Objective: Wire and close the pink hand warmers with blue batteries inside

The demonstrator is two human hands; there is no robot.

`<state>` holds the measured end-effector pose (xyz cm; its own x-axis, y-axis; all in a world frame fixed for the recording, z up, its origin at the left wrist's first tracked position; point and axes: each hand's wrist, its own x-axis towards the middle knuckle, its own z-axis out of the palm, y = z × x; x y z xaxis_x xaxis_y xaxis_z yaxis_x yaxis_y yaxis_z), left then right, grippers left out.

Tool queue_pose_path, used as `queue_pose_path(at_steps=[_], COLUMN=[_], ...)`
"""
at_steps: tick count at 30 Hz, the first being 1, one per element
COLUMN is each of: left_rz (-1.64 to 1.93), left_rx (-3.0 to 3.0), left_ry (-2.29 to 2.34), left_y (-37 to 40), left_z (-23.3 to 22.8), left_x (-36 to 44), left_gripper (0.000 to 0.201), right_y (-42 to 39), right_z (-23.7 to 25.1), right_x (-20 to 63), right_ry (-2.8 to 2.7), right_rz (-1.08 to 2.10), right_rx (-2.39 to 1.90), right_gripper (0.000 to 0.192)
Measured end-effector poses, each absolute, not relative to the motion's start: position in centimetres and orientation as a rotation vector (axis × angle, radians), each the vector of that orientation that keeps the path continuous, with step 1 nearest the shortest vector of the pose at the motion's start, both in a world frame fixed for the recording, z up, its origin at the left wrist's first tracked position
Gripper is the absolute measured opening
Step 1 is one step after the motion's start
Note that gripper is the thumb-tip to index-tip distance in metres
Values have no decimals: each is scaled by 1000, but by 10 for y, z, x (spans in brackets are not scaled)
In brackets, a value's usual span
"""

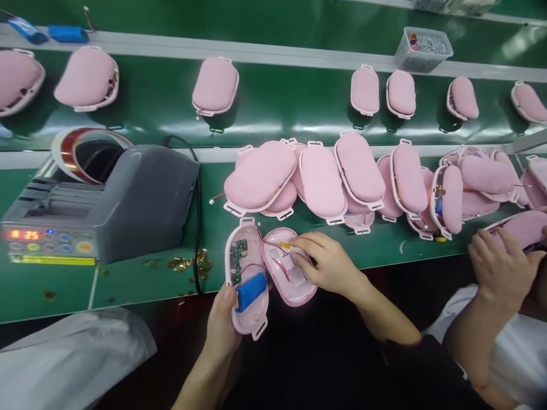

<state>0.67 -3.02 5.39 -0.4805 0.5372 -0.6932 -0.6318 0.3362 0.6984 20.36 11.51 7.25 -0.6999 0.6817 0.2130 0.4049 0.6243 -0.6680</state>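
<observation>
1. Left hand (222, 324) grips the pink half-shell (247, 279) from below, thumb curled on its near rim; fingers closed around it. The shell hangs just off the near edge of the green bench (141, 279).
2. That shell lies open side up: green circuit board (238, 259) at the far end, blue battery (250, 291) at the near end.
3. Right hand (327, 265) rests on the second half-shell (290, 273), fingers bent, tips pressing inside it; looks like it pins a part there rather than clasps it, can't tell what.
4. Thin red wires (269, 244) run between the two halves, which touch side by side.
5. Step in hand, as I read it: dressing the wires and inner parts while the case is open.
6. Next move calls for tucking the wires clear of the rims, or they get pinched when the halves meet.
7. Around: pile of closed pink cases (325, 179) at the far side, tape dispenser (102, 210) left, gold scraps (188, 263) beside it.
8. Another person's hand (502, 267) works at the right edge on its own case.
</observation>
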Motion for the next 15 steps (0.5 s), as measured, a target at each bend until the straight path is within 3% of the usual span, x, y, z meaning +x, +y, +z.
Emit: queue_pose_path(at_steps=[5, 9, 15], left_rz=[1354, 1377, 1433], left_rx=[-1, -15, -42], left_ry=[1546, 1539, 1550], left_y=[-33, -34, -25], left_z=[52, 52, 59], left_x=[4, 3, 3], left_gripper=[72, 69, 66], right_y=[115, 115, 118], right_z=[80, 78, 74], right_x=[157, 147, 166], right_ry=[-2623, -2642, -2638], right_rz=[834, 906, 867], right_rx=[-1135, -1145, -799], right_gripper=[45, 39, 26])
